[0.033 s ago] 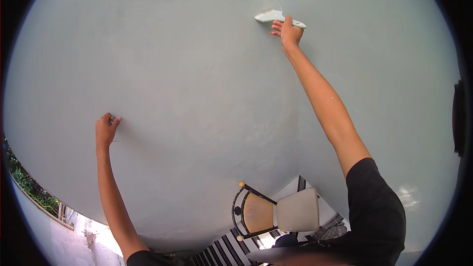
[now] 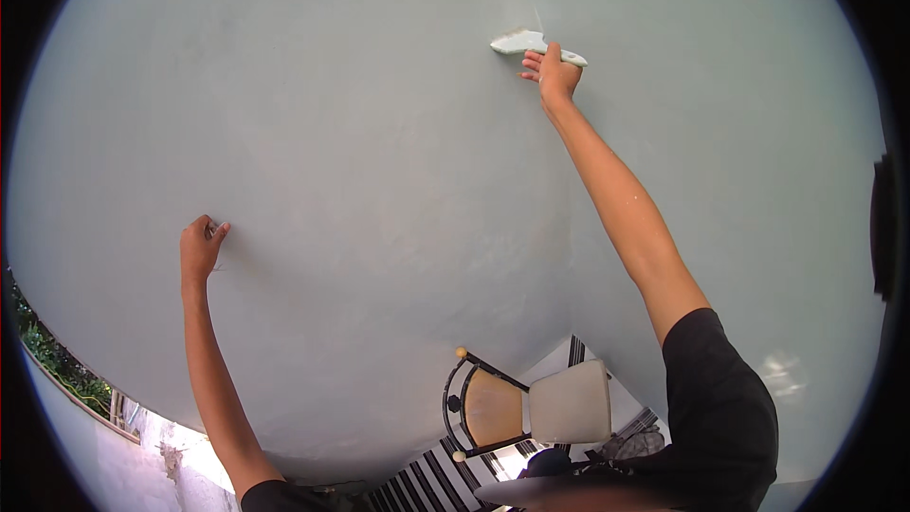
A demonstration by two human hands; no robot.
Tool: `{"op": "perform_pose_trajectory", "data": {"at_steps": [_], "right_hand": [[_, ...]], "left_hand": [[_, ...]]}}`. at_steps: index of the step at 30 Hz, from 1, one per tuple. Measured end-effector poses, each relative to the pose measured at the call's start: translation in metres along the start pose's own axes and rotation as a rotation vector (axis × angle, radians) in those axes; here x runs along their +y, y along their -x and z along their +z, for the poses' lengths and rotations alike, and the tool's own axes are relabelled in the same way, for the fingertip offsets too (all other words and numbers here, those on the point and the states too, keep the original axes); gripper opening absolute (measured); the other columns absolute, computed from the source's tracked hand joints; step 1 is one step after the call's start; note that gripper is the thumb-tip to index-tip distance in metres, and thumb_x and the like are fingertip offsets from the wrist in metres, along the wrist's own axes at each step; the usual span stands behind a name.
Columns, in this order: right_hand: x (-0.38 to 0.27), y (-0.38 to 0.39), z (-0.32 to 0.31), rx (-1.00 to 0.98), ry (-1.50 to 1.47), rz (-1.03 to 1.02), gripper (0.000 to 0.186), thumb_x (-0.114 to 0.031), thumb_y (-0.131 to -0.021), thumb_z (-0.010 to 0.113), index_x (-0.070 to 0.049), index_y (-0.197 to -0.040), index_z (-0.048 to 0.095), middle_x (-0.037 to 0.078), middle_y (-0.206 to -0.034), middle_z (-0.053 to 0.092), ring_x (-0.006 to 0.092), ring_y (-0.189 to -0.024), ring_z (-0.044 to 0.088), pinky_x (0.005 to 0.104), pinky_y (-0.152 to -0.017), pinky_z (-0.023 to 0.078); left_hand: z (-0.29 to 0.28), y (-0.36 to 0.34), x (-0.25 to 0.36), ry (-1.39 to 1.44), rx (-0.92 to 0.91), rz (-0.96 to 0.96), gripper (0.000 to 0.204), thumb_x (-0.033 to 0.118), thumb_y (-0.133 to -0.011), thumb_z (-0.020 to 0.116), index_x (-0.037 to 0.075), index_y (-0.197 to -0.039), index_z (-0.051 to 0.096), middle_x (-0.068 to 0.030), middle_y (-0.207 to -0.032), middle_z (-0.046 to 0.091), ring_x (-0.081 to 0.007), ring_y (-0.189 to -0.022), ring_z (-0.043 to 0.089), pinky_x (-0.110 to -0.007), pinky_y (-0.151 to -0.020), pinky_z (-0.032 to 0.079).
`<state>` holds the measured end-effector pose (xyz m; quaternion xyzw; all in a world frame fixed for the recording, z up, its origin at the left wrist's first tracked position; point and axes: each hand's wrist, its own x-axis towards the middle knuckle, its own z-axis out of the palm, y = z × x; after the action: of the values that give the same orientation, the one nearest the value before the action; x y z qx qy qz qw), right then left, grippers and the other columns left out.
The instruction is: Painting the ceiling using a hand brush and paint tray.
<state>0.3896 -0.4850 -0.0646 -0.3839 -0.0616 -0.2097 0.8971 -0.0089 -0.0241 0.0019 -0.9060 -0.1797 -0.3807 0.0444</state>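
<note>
Reaching high against a pale grey-blue wall, right hand closed around the handle of a wide paint-coated brush, bristle end pointing left and pressed to or just off the plaster; exact contact not readable. Left hand lower and well apart, fingers curled loosely with tips against the wall, holding nothing visible, apparently bracing. Both arms extended, dark short sleeves at lower edge. Below: chair with curved black metal frame, tan back and pale seat, standing on a striped floor covering; greenery and a light outer wall at lower left. Risks, as judgement: overreach at full arm stretch likely to weaken the hold on the brush, letting it slip and fall toward the chair; uneven pressure liable to leave streaks; drips from a loaded brush liable to run down the forearm or onto the seat.
</note>
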Motion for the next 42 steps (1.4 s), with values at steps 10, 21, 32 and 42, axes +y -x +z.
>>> {"op": "perform_pose_trajectory", "data": {"at_steps": [10,21,32,42], "right_hand": [[-0.052,-0.02,-0.034,-0.391,0.461,-0.433,0.029,-0.023,-0.092,0.06,0.003,-0.105,0.066,0.007,-0.079,0.068,0.0118,-0.069,0.064,0.0259,-0.063,0.053],[-0.081,-0.053,0.033,-0.717,1.038,-1.138,0.025,-0.02,-0.091,0.057,0.0,-0.075,0.059,0.016,-0.06,0.054,0.0312,-0.054,0.049,0.039,-0.053,0.042],[-0.032,0.006,-0.053,-0.914,0.977,-0.507,0.022,-0.02,-0.092,0.054,-0.002,-0.084,0.065,0.007,-0.064,0.062,0.0166,-0.056,0.055,0.0313,-0.057,0.045],[-0.087,-0.104,0.041,-0.883,-0.158,-0.157,0.034,-0.02,-0.098,0.046,0.008,-0.085,0.06,0.014,-0.075,0.066,0.0234,-0.065,0.067,0.0339,-0.062,0.056]], "left_hand": [[0.007,0.002,-0.011,0.041,0.031,0.03,0.039,0.02,-0.081,0.075,-0.003,-0.069,0.046,-0.0113,-0.054,0.04,-0.0198,-0.051,0.031,-0.035,-0.048,0.032],[0.0,0.003,-0.004,0.01,0.002,0.0,0.04,0.02,-0.082,0.074,-0.003,-0.068,0.044,-0.007,-0.053,0.033,-0.0158,-0.052,0.026,-0.033,-0.047,0.027],[0.001,-0.003,-0.009,-0.005,-0.008,0.015,0.041,0.022,-0.084,0.073,-0.002,-0.069,0.043,-0.0072,-0.054,0.033,-0.0175,-0.053,0.026,-0.034,-0.047,0.028],[0.004,0.001,-0.004,0.005,-0.011,-0.005,0.041,0.02,-0.083,0.073,-0.002,-0.069,0.042,-0.0067,-0.054,0.032,-0.0154,-0.053,0.025,-0.033,-0.047,0.026]]}}
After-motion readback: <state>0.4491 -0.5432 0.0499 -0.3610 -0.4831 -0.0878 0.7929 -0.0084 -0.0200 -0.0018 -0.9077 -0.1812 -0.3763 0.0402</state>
